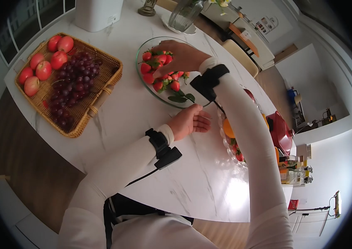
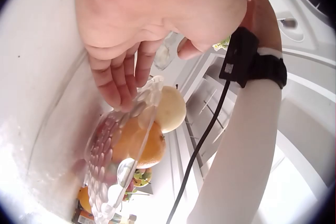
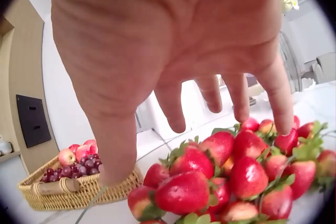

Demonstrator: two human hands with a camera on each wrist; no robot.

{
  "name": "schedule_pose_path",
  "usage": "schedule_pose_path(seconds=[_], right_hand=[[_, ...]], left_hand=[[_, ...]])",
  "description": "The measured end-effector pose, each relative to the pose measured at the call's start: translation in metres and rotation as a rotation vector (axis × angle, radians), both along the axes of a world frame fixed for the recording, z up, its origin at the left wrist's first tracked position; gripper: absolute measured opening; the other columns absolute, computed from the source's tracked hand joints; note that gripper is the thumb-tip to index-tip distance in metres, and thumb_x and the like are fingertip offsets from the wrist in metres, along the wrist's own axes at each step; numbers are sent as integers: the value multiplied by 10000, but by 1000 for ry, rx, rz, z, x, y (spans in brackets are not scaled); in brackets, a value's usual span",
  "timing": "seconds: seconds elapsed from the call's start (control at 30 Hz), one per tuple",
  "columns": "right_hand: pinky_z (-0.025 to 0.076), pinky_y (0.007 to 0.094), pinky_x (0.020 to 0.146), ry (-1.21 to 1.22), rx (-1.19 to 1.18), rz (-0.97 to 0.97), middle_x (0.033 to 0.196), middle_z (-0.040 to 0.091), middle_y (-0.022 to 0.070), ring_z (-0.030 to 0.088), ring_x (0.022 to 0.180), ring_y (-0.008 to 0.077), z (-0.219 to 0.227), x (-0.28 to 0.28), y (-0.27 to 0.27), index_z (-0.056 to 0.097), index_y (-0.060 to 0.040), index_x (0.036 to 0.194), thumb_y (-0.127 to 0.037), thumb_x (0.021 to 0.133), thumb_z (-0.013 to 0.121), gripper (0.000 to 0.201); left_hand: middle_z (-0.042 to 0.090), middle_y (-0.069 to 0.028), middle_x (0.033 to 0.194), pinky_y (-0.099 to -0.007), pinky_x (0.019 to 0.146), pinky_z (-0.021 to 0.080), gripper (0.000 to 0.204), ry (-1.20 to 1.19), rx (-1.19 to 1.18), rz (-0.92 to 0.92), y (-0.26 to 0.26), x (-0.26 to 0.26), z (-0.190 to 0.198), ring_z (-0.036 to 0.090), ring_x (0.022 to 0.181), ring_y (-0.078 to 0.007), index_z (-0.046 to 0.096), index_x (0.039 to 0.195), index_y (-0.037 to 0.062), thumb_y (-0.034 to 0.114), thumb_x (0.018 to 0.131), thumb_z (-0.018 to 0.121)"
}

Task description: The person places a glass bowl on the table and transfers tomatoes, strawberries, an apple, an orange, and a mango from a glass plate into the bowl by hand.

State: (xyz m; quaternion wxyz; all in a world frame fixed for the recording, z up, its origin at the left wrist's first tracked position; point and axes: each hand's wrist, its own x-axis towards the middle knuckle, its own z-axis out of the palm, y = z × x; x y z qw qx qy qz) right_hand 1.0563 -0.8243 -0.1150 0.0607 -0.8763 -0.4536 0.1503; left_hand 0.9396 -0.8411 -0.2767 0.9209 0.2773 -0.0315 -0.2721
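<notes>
Over the strawberries (image 1: 175, 85) in a round clear glass dish (image 1: 139, 62), my right hand (image 1: 180, 56) reaches palm down. Its fingers are spread and hang just above the fruit (image 3: 249, 176) in the right wrist view, with nothing gripped. Green leaves (image 1: 177, 99) show at the dish's near side. My left hand (image 1: 187, 123) is beside the near rim of that dish, fingers loosely bent and holding nothing. In the left wrist view its fingers hang near a clear bumpy bowl (image 2: 102, 150) with an orange (image 2: 149, 148) and a pale yellow round fruit (image 2: 172, 109).
A wicker basket (image 1: 115, 74) with apples (image 1: 43, 70) and dark grapes (image 1: 76, 85) stands on the left. Behind are a white container (image 1: 97, 14) and a glass vase (image 1: 184, 15). A red pot (image 1: 282, 133) and bottles (image 1: 296, 170) stand at the right, partly behind my right arm.
</notes>
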Motion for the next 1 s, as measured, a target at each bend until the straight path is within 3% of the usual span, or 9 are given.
schedule_pose_path(seconds=[0.17, 0.3, 0.4, 0.67, 0.93, 1.0], right_hand=[[400, 375, 1109, 44, -131, 112, 1513, 404, 154, 457, 1355, 325, -32, 0, 9, 547, -115, 1388, -434, 652, 843, 855], [430, 369, 1074, 47, -31, 154, 1466, 442, 147, 499, 1300, 321, -51, 8, -7, 561, -85, 1357, -287, 656, 838, 781], [448, 370, 1047, 90, -53, 84, 1438, 461, 141, 522, 1263, 309, -55, 11, -20, 577, -82, 1330, -201, 654, 810, 725], [469, 371, 1005, -7, -27, 120, 1371, 506, 127, 563, 1171, 287, -69, 16, -32, 631, -82, 1228, -157, 644, 780, 608], [500, 365, 950, 27, 72, -5, 1222, 599, 100, 599, 1082, 262, -34, 5, -39, 670, -110, 1132, -118, 652, 772, 491], [537, 334, 860, 24, 155, -146, 1136, 642, 87, 639, 998, 227, -9, -1, -42, 675, -105, 1115, -115, 676, 762, 448]], left_hand=[[636, -190, 1096, -425, 966, 507, 531, 6, -3, -6, -1, 0, -3, 637, 1032, -302, 574, 1184, -71, 396, 1008, 392], [636, -182, 1096, -423, 968, 507, 542, -4, -6, -15, -3, 2, -7, 638, 1038, -300, 576, 1185, -65, 421, 994, 429], [638, -180, 1096, -422, 971, 508, 546, -25, -7, -6, -4, 1, -7, 641, 1038, -303, 578, 1186, -59, 431, 975, 465], [641, -184, 1091, -427, 972, 511, 517, -27, 3, 3, -3, 2, -7, 645, 1033, -309, 586, 1149, -49, 419, 943, 505], [638, -191, 1106, -428, 980, 505, 544, -25, -18, -18, -2, 2, -7, 637, 1049, -307, 574, 1174, -61, 432, 973, 459], [639, -193, 1112, -427, 982, 502, 554, -14, -15, -27, -3, 1, -6, 635, 1052, -307, 571, 1188, -65, 434, 983, 442]])
